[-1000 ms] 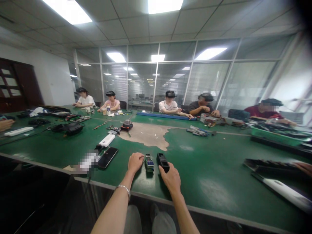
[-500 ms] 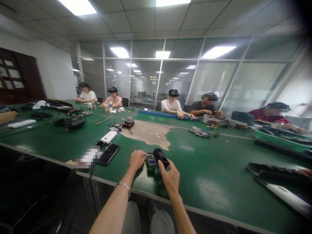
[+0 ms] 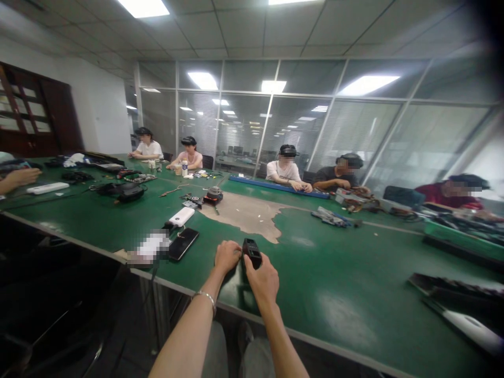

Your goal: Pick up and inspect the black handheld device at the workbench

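Note:
My right hand [image 3: 264,278] grips a black box-shaped housing [image 3: 252,252] near the front edge of the green table [image 3: 334,273]. Just left of the housing, my left hand [image 3: 228,255] is closed, its fingertips pressed together beside the housing's left side; whatever they pinch is too small to make out. The circuit board cannot be seen now; the housing and my hands cover that spot. A black phone [image 3: 184,244] lies to the left of my left hand, with a white power bank [image 3: 181,217] behind it.
A brown bare patch [image 3: 252,215] lies beyond my hands, with a small dark device [image 3: 213,195] at its left. Metal parts [image 3: 331,217] sit farther right. A green crate [image 3: 464,231] stands at the right. Several people sit across the table.
The black housing has moved left over the place where the circuit board showed, and the board is now hidden. The whole view has shifted slightly.

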Tool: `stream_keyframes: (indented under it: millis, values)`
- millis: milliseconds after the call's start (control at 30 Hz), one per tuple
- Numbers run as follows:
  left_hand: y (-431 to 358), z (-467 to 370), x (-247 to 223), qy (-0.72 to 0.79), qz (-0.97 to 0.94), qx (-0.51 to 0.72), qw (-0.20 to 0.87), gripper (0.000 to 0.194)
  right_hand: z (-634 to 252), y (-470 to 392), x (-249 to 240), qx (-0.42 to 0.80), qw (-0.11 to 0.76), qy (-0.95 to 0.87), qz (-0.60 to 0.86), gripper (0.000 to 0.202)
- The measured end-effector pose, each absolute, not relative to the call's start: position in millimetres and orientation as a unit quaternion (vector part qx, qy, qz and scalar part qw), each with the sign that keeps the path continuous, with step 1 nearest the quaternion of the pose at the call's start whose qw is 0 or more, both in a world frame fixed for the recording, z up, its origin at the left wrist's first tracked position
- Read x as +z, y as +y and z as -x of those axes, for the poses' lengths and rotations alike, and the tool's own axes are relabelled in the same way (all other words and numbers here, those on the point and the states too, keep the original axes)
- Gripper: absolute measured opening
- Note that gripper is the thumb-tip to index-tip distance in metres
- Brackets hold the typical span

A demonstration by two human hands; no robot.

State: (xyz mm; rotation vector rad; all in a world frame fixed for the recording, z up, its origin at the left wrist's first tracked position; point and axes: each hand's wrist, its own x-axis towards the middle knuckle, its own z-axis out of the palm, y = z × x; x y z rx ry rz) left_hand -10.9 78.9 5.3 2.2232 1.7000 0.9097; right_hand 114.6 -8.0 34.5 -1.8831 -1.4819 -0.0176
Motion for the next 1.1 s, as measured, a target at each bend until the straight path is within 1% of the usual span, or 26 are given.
stream_keyframes:
  millis: [200,367,500,667,867,1100]
  values:
    - [76.9,12.4,8.4,0.58,-0.745,0.316,0.1,0.027,-112.6,-9.1,28.4,-0.014,0.329,-0.574,0.75,0.052]
    - [74.9,11.2,11.3,0.584,-0.745,0.306,0.103,0.029,-112.0,-10.6,23.5,-0.017,0.316,-0.579,0.751,0.06]
    - [76.3,9.8,11.4,0.587,-0.739,0.314,0.105,0.032,-107.8,-9.0,16.7,-0.014,0.339,-0.581,0.74,0.068]
    - [81.1,7.7,9.6,0.596,-0.717,0.338,0.125,0.045,-106.8,-10.6,5.7,0.0,0.382,-0.574,0.724,0.075]
    - [88.8,7.8,4.8,0.586,-0.691,0.38,0.185,0.045,-112.1,-14.2,2.0,0.016,0.394,-0.573,0.718,0.064]
    - [86.6,7.0,8.6,0.576,-0.694,0.386,0.195,0.047,-113.4,-18.2,6.3,0.005,0.385,-0.585,0.714,0.047]
